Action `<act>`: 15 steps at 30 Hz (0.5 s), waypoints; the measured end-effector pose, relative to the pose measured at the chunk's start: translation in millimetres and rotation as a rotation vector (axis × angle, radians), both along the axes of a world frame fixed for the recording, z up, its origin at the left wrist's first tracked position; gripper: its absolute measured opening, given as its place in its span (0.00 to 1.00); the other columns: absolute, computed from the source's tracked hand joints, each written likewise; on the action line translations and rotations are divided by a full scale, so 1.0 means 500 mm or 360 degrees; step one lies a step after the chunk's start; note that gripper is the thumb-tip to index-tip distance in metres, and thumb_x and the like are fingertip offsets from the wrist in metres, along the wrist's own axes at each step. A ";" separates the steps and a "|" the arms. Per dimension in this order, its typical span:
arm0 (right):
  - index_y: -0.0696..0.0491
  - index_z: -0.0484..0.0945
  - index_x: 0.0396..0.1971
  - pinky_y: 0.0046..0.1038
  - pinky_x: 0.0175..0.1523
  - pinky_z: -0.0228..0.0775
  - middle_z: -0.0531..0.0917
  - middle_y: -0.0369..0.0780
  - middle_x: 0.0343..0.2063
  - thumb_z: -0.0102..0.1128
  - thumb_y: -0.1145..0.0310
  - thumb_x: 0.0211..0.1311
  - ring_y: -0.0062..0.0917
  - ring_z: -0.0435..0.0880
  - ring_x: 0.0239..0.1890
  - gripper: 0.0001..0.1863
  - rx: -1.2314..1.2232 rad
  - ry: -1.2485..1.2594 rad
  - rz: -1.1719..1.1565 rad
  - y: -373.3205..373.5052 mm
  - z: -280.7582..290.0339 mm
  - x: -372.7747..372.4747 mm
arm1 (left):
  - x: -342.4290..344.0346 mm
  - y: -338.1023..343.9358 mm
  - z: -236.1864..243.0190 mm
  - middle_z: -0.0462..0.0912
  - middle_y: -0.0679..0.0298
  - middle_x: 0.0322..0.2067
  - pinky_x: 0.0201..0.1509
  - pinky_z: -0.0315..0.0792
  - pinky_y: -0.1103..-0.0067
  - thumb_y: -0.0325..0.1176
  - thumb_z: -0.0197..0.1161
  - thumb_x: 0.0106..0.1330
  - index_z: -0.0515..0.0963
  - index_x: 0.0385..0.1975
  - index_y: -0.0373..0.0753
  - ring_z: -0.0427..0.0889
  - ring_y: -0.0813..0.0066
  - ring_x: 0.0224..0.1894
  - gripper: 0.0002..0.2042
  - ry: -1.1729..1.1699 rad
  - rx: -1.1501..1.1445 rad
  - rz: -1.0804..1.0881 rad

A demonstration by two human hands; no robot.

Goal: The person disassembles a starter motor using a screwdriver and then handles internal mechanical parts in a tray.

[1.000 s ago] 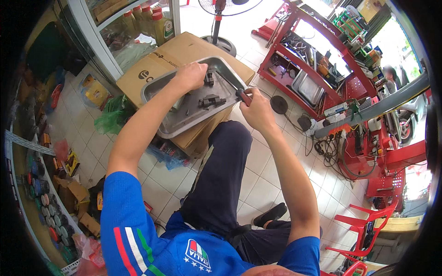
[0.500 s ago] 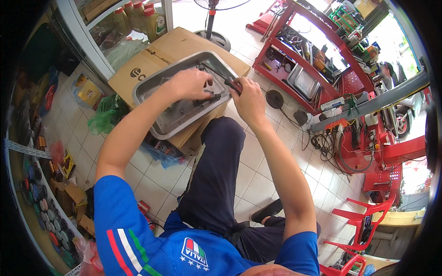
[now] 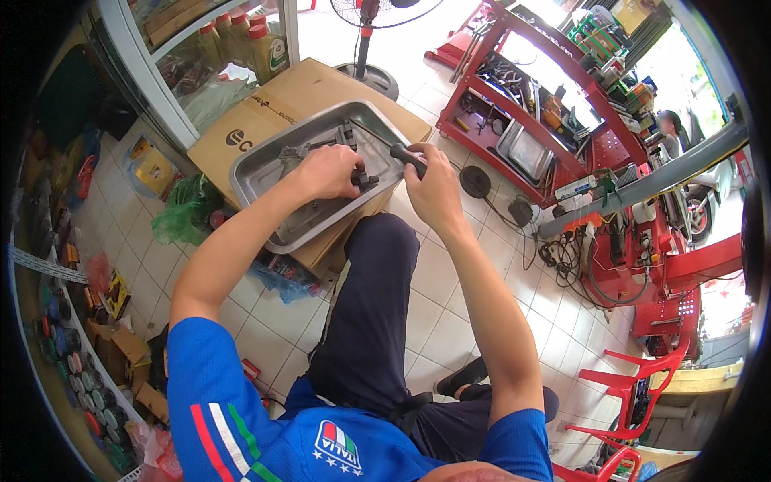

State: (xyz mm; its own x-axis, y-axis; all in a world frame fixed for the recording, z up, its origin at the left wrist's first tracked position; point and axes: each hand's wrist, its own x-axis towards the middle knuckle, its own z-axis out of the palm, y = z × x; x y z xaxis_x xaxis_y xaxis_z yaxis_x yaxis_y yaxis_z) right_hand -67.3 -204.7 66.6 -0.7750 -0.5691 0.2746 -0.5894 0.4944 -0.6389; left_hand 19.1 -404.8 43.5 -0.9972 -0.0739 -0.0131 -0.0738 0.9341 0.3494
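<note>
"The left hand (image 3: 328,172) has come down: half a second ago it hung over the tray (image 3: 313,213), and now its fingers are at the near part (image 3: 365,181)."

"Is it pinching it?"

"I can't tell. The fingers are curled against that part, but they hide their own tips."

"How many parts do you count?"

"Two dark ones clearly, both in the tray. The far part (image 3: 347,136) lies beyond the first, toward the tray's far rim."

"And the right hand (image 3: 434,186)?"

"Closed around the handle of one screwdriver (image 3: 405,156), at the tray's right edge. Its shaft slants over the tray toward the far part."

"What's underneath?"

"One tray, on a cardboard box (image 3: 313,84). Behind that stands one fan (image 3: 365,36); two red chairs (image 3: 634,386) show at the lower right."
</note>
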 end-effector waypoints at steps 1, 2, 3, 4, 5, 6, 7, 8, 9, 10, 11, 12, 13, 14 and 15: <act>0.57 0.75 0.49 0.38 0.54 0.71 0.81 0.51 0.42 0.58 0.70 0.60 0.43 0.81 0.48 0.17 -0.0052 0.0020 -0.0006 0.003 -0.001 0.000 | 0.004 0.001 0.003 0.83 0.52 0.40 0.54 0.76 0.66 0.40 0.71 0.47 0.83 0.43 0.38 0.82 0.54 0.46 0.22 0.0021 -0.0004 0.0003; 0.57 0.75 0.49 0.38 0.53 0.71 0.81 0.51 0.42 0.58 0.70 0.60 0.43 0.81 0.48 0.16 -0.0104 0.0039 -0.0011 0.006 -0.002 0.000 | 0.008 0.002 0.006 0.83 0.52 0.40 0.54 0.76 0.66 0.40 0.71 0.46 0.83 0.43 0.37 0.82 0.54 0.46 0.22 0.0042 -0.0009 0.0007; 0.57 0.75 0.49 0.38 0.53 0.71 0.81 0.51 0.41 0.58 0.70 0.61 0.43 0.81 0.47 0.16 -0.0155 0.0057 -0.0013 0.006 -0.003 0.000 | 0.012 0.000 0.008 0.83 0.51 0.39 0.53 0.76 0.67 0.40 0.71 0.46 0.83 0.42 0.37 0.82 0.55 0.45 0.22 0.0076 0.0036 0.0031; 0.57 0.75 0.48 0.38 0.53 0.71 0.81 0.51 0.42 0.58 0.71 0.61 0.43 0.81 0.48 0.16 -0.0219 0.0028 0.0001 0.004 -0.003 -0.004 | 0.013 0.002 0.011 0.83 0.51 0.39 0.53 0.76 0.67 0.40 0.71 0.46 0.83 0.42 0.36 0.83 0.55 0.45 0.22 0.0111 0.0079 0.0043; 0.58 0.75 0.48 0.39 0.53 0.71 0.80 0.52 0.43 0.57 0.71 0.61 0.43 0.80 0.48 0.15 -0.0282 -0.0001 0.0017 -0.005 -0.004 -0.007 | 0.015 0.003 0.012 0.83 0.51 0.39 0.52 0.76 0.68 0.40 0.71 0.46 0.83 0.42 0.36 0.83 0.56 0.44 0.22 0.0145 0.0122 0.0057; 0.58 0.75 0.47 0.39 0.53 0.71 0.80 0.52 0.44 0.57 0.72 0.61 0.43 0.80 0.49 0.15 -0.0346 -0.0031 0.0034 -0.014 -0.007 -0.009 | 0.018 0.002 0.008 0.83 0.51 0.39 0.51 0.77 0.69 0.39 0.71 0.46 0.83 0.42 0.35 0.84 0.56 0.43 0.22 0.0175 0.0189 0.0071; 0.58 0.74 0.47 0.39 0.53 0.71 0.80 0.52 0.44 0.57 0.72 0.62 0.44 0.80 0.48 0.14 -0.0377 -0.0073 0.0049 -0.029 -0.009 -0.011 | 0.019 -0.007 0.010 0.83 0.51 0.39 0.51 0.77 0.69 0.39 0.71 0.46 0.82 0.42 0.35 0.84 0.57 0.42 0.22 0.0213 0.0240 0.0087; 0.59 0.74 0.47 0.39 0.53 0.71 0.80 0.52 0.43 0.57 0.72 0.62 0.44 0.81 0.48 0.14 -0.0409 -0.0116 0.0065 -0.045 -0.016 -0.013 | 0.020 -0.013 0.014 0.83 0.51 0.40 0.50 0.77 0.70 0.38 0.71 0.46 0.82 0.42 0.34 0.84 0.58 0.41 0.22 0.0251 0.0291 0.0104; 0.59 0.74 0.46 0.39 0.53 0.71 0.80 0.52 0.43 0.57 0.72 0.63 0.45 0.81 0.48 0.13 -0.0441 -0.0159 0.0082 -0.059 -0.021 -0.013 | 0.020 -0.012 0.015 0.83 0.52 0.40 0.49 0.78 0.71 0.37 0.71 0.46 0.82 0.42 0.34 0.85 0.59 0.40 0.22 0.0298 0.0335 0.0116; 0.59 0.73 0.46 0.40 0.53 0.70 0.81 0.52 0.42 0.58 0.72 0.63 0.45 0.81 0.47 0.13 -0.0441 -0.0153 0.0077 -0.073 -0.026 -0.013 | 0.020 -0.006 0.021 0.83 0.52 0.40 0.48 0.78 0.71 0.36 0.71 0.46 0.81 0.42 0.33 0.85 0.60 0.40 0.22 0.0345 0.0375 0.0127; 0.59 0.73 0.45 0.40 0.53 0.70 0.81 0.52 0.41 0.58 0.72 0.63 0.45 0.82 0.47 0.12 -0.0440 -0.0147 0.0071 -0.082 -0.031 -0.011 | 0.022 -0.003 0.026 0.83 0.52 0.40 0.47 0.78 0.72 0.36 0.71 0.46 0.81 0.42 0.33 0.85 0.61 0.39 0.22 0.0391 0.0415 0.0135; 0.60 0.73 0.45 0.40 0.53 0.70 0.82 0.52 0.40 0.58 0.72 0.64 0.46 0.82 0.46 0.12 -0.0439 -0.0139 0.0061 -0.093 -0.037 -0.009 | 0.025 -0.006 0.025 0.83 0.52 0.39 0.47 0.78 0.72 0.35 0.71 0.46 0.80 0.42 0.33 0.85 0.62 0.38 0.22 0.0447 0.0472 0.0147; 0.59 0.74 0.42 0.40 0.52 0.71 0.83 0.51 0.37 0.61 0.71 0.61 0.46 0.82 0.44 0.13 -0.0486 -0.0055 0.0062 -0.104 -0.052 -0.013 | 0.025 -0.010 0.018 0.83 0.52 0.39 0.46 0.78 0.72 0.35 0.71 0.45 0.79 0.42 0.32 0.85 0.62 0.37 0.22 0.0499 0.0531 0.0151; 0.59 0.74 0.42 0.40 0.51 0.71 0.83 0.50 0.36 0.63 0.70 0.59 0.46 0.82 0.43 0.13 -0.0432 -0.0010 0.0089 -0.111 -0.059 -0.012 | 0.028 -0.011 0.020 0.83 0.52 0.39 0.46 0.78 0.73 0.34 0.71 0.45 0.79 0.42 0.32 0.85 0.63 0.37 0.22 0.0553 0.0591 0.0150; 0.58 0.75 0.41 0.40 0.50 0.71 0.83 0.49 0.36 0.64 0.70 0.58 0.46 0.82 0.43 0.14 -0.0377 0.0036 0.0111 -0.116 -0.066 -0.010 | 0.038 -0.012 0.026 0.83 0.55 0.38 0.45 0.78 0.75 0.31 0.71 0.46 0.77 0.42 0.31 0.85 0.67 0.37 0.21 0.0556 0.0636 0.0174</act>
State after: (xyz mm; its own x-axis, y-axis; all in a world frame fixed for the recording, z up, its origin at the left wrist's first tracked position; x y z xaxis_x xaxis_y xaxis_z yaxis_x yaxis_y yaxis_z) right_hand -72.6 -262.7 33.8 -0.7281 -0.5387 0.4239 -0.6325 0.2897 -0.7183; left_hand 38.2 -410.7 56.3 -0.9340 -0.2349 0.2694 0.0208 0.7167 0.6970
